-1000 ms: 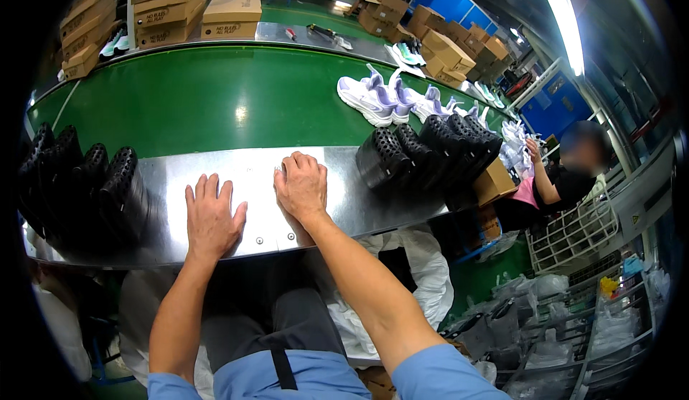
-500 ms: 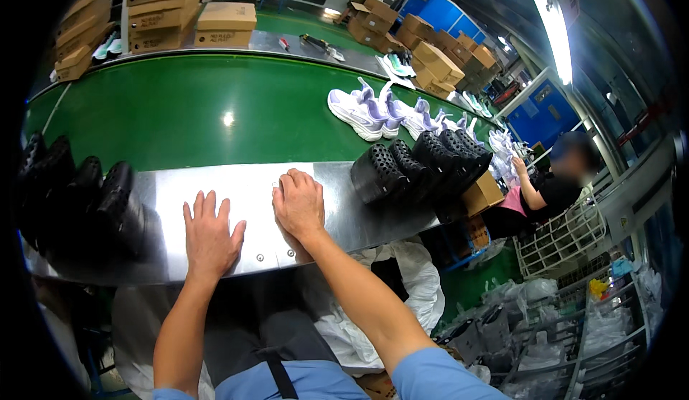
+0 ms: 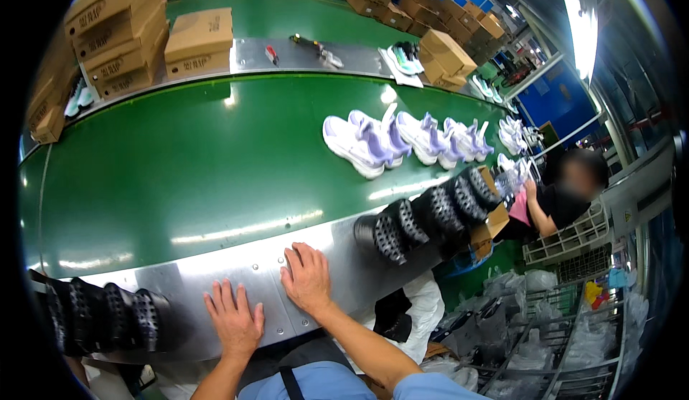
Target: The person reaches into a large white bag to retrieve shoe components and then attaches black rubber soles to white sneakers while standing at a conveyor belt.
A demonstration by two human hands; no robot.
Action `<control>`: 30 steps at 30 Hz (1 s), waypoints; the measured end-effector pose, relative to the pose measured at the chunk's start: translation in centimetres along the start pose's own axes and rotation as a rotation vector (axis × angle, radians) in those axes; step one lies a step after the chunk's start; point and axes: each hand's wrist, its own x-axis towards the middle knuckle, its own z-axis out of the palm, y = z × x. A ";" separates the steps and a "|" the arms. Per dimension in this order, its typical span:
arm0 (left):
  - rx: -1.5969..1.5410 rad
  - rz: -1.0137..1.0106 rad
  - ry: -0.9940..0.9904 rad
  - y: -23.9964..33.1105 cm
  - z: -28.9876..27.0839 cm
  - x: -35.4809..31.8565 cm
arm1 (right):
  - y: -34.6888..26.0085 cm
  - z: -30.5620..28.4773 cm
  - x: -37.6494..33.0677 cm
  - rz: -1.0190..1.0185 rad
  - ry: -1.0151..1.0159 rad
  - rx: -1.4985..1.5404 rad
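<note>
both hands are lying flat on the metal counter (image 3: 215,274) that runs along the near edge of the green belt (image 3: 179,163). the left hand (image 3: 233,321) has its fingers spread and palm down, holding nothing. the right hand (image 3: 307,279) sits just beside it, a bit further forward, fingers loosely together, also flat on the steel and gripping nothing. so each grip is open, only touching the bare counter.

counting stuff: to the left of the hands there's one row of black soles (image 3: 100,317) stood on edge on the counter, roughly five or six, hard to tell exactly since they overlap and the picture's edge darkens there. to the right there's a second row of black soles (image 3: 430,217), around six or seven, leaning against each other along the counter, near the right hand but not touching it. out on the belt there's a bunch of white and lilac sneakers (image 3: 391,138), about six or seven packed side by side, plus a few more further right that are too small to count.

on the far counter (image 3: 287,55) past the belt there are brown cardboard boxes (image 3: 197,41), around five in the left stack and one large one beside it, with more piled on the right.

another person (image 3: 560,202) sits at the right end of the line, one hand up near the shoes.
</note>
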 end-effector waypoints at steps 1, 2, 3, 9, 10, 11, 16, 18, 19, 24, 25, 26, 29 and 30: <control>-0.003 -0.002 0.002 0.0 0.1 0.2 | -0.2 -0.2 0.5 -0.003 -0.001 -0.003; -0.007 0.004 -0.026 0.1 0.0 0.5 | -0.6 -0.4 1.2 0.073 -0.103 -0.011; -0.003 0.004 -0.053 -0.1 -0.1 0.5 | -1.7 -1.6 2.5 0.142 -0.208 -0.011; -0.082 0.015 -0.268 -1.3 -5.6 2.2 | 6.9 -9.5 19.8 0.413 -0.150 -0.048; -0.071 0.006 -0.270 -1.4 -6.3 2.4 | 11.4 -10.2 22.2 0.475 -0.126 -0.165; -0.235 -0.117 -0.322 -1.5 -6.8 2.3 | 15.7 -11.1 24.1 0.525 -0.105 -0.244; -0.536 -0.371 -0.167 0.0 -12.7 1.1 | 26.8 -11.6 28.7 0.658 -0.285 -0.655; -0.524 -0.451 -0.163 0.4 -13.6 -0.5 | 27.7 -11.0 29.7 0.671 -0.427 -0.496; -0.531 -0.498 -0.160 0.7 -14.1 -1.2 | 27.4 -10.9 30.4 0.700 -0.525 -0.347; -0.513 -0.477 -0.170 2.0 -15.5 -0.7 | 22.6 -8.9 32.4 0.484 -0.615 -0.336; -0.545 -0.444 -0.173 2.3 -15.7 0.6 | 21.2 -8.3 32.2 0.456 -0.569 -0.317; -0.568 -0.420 -0.169 2.6 -16.2 1.9 | 18.2 -8.0 32.2 0.420 -0.601 -0.296; -0.576 -0.250 -0.081 2.3 -16.7 5.0 | 8.2 -7.8 30.1 0.280 -0.692 -0.284; -0.573 -0.187 -0.064 2.1 -16.5 6.3 | 5.6 -8.0 28.3 0.258 -0.696 -0.237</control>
